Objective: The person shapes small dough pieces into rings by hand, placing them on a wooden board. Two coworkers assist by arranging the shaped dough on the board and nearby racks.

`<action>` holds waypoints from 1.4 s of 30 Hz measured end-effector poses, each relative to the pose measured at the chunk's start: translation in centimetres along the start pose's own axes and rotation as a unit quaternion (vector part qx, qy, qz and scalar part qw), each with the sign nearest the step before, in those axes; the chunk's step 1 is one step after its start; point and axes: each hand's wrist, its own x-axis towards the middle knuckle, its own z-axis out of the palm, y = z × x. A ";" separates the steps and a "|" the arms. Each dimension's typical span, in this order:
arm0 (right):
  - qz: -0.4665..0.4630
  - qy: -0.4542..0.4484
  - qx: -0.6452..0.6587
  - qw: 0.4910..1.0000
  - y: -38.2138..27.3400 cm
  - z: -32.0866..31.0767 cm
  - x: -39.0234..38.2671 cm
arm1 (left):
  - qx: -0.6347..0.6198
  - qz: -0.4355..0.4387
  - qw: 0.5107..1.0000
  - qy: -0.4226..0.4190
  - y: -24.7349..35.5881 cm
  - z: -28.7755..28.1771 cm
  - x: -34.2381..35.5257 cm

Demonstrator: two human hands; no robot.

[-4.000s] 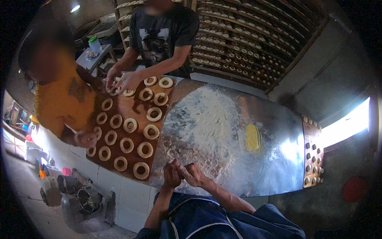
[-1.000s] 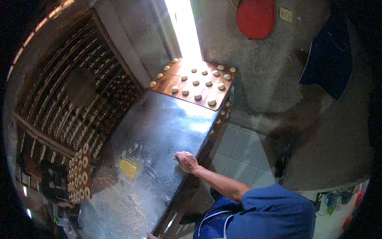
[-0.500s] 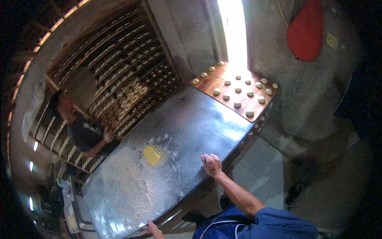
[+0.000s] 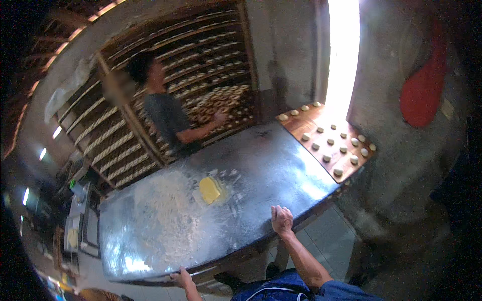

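Observation:
A metal-topped table spreads out before me. At its near edge, toward the left, my left hand has its fingers bent over the rim. Farther right, my right hand rests on the tabletop close to the edge, its fingers curled in and nothing visible in them. A pale yellow, soft-looking slab lies mid-table, apart from both hands. White flour is scattered thickly to the left of the slab, with smears around it.
A wooden board with several round dough pieces sits at the table's right end. Beyond the table, a person stands at tall racks filled with dough pieces and rings. A red paddle-shaped thing hangs on the right wall.
The view has turned left, so the table and board appear shifted. The other person has moved right along the racks, one arm stretched toward the rings. Both my hands remain at the table's near side.

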 end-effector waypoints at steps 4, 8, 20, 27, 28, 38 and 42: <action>-0.051 -0.074 0.029 0.996 0.4 3.4 -2.5 | 0.054 -0.035 0.997 -0.045 -0.8 -3.8 0.6; -0.128 0.062 0.274 0.951 8.2 9.0 -4.9 | 0.163 0.032 0.984 -0.067 -1.3 -0.8 2.8; -0.031 -0.135 -0.099 0.985 7.4 7.3 0.0 | 0.001 -0.056 0.993 -0.103 7.5 -3.7 -0.5; 0.054 -0.186 -0.079 0.978 1.1 4.0 0.2 | -0.006 -0.059 0.994 -0.097 7.1 -4.0 -0.5; 0.066 -0.192 -0.080 0.976 0.8 3.7 0.2 | -0.008 -0.061 0.993 -0.097 7.2 -4.2 -0.4; -0.038 -0.127 -0.090 0.987 5.5 5.7 -0.7 | -0.010 -0.063 0.990 -0.122 8.3 -5.2 -1.0; -0.008 -0.177 -0.088 0.980 2.9 4.8 -0.5 | 0.015 -0.067 0.991 -0.119 5.7 -4.1 0.1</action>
